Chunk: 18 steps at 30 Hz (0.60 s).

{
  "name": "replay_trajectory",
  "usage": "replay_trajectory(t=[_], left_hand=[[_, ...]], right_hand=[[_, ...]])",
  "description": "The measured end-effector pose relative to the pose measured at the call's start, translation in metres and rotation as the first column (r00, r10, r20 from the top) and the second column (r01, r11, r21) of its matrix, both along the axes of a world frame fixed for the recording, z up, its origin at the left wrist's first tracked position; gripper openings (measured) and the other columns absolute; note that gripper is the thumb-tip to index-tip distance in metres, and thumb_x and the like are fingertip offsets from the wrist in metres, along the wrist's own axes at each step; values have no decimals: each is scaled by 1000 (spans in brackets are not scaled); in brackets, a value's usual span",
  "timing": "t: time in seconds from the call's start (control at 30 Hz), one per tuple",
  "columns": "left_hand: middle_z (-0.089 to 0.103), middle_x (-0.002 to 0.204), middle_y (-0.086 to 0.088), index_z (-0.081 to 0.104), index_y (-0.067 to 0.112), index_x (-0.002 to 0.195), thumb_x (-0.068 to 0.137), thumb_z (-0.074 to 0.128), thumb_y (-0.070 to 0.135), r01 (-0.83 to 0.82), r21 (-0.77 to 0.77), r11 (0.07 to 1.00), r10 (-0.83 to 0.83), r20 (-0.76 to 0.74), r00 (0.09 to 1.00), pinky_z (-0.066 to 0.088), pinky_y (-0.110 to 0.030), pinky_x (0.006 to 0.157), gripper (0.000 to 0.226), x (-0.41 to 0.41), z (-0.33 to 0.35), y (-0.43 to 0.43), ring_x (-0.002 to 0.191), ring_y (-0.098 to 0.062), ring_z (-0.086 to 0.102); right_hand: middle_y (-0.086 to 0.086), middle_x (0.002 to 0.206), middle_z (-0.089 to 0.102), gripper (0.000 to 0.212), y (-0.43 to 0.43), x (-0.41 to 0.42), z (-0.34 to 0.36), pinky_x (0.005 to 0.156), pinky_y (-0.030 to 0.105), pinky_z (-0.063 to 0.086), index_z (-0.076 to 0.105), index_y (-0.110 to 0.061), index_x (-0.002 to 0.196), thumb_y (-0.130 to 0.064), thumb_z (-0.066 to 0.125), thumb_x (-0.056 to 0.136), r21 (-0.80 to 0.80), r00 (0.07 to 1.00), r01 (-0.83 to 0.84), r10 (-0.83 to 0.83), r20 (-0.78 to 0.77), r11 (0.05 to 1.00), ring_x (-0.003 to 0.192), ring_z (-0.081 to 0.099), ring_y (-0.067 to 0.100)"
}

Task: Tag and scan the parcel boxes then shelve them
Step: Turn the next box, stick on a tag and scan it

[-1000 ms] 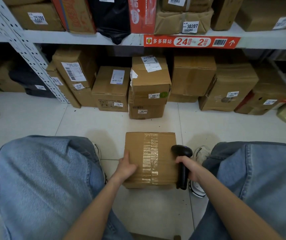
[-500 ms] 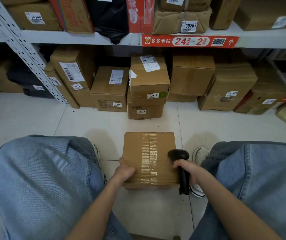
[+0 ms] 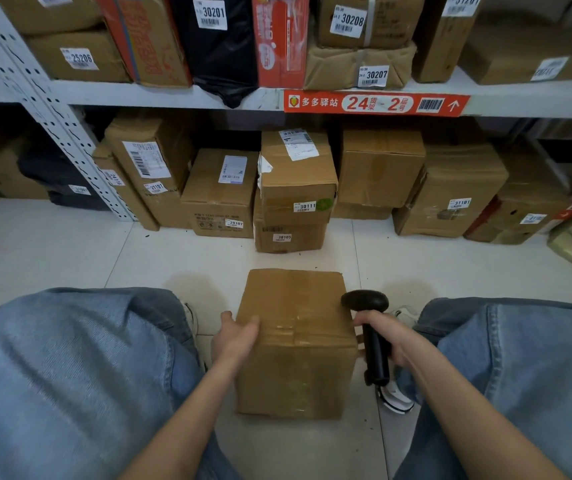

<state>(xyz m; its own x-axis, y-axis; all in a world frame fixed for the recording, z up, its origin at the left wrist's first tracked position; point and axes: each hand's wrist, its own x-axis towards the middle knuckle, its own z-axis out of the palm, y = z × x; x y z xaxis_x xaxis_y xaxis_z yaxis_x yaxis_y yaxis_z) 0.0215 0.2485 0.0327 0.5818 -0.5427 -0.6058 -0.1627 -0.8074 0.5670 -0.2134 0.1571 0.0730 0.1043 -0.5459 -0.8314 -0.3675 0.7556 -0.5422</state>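
A plain brown taped parcel box (image 3: 295, 344) is between my knees, tipped so its top and its near side both show. My left hand (image 3: 234, 337) holds its left edge, thumb lying on the top face. My right hand (image 3: 386, 336) grips the handle of a black barcode scanner (image 3: 371, 327) right beside the box's right edge; some fingers reach toward that side. No label shows on the faces I can see.
Tagged parcels fill the floor level (image 3: 295, 188) and the shelf above (image 3: 360, 46), behind a red shelf sign (image 3: 374, 105). A perforated steel upright (image 3: 66, 133) slants at left. My jeans-clad knees (image 3: 70, 368) flank the box on the white tile floor (image 3: 173, 258).
The box has been tipped up and rolled toward me, so a new face shows on top. My left hand moved up its left edge; the camera tilted up toward the shelf.
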Motion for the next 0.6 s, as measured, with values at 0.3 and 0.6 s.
replay_trajectory(t=[0.3,0.6], left_hand=[[52,121,-8,40,11,132,94,52,30,-187,-273,944,115,-258,959,40,-28,79,44,8,9,0,92,-15,50],[49,114,1,21,21,143,93,57,18,-117,-281,953,-16,-430,903,44,-23,68,62,9,-4,-4,88,-6,52]], right_hand=[[11,88,67,16,-3,6,-14,80,35,49,64,-4,96,-6,62,80,-42,917,363,-348,194,931,82,64,22],[13,100,66,18,-3,15,-28,89,42,47,64,-10,94,-1,62,78,-37,913,377,-365,182,925,99,61,28]])
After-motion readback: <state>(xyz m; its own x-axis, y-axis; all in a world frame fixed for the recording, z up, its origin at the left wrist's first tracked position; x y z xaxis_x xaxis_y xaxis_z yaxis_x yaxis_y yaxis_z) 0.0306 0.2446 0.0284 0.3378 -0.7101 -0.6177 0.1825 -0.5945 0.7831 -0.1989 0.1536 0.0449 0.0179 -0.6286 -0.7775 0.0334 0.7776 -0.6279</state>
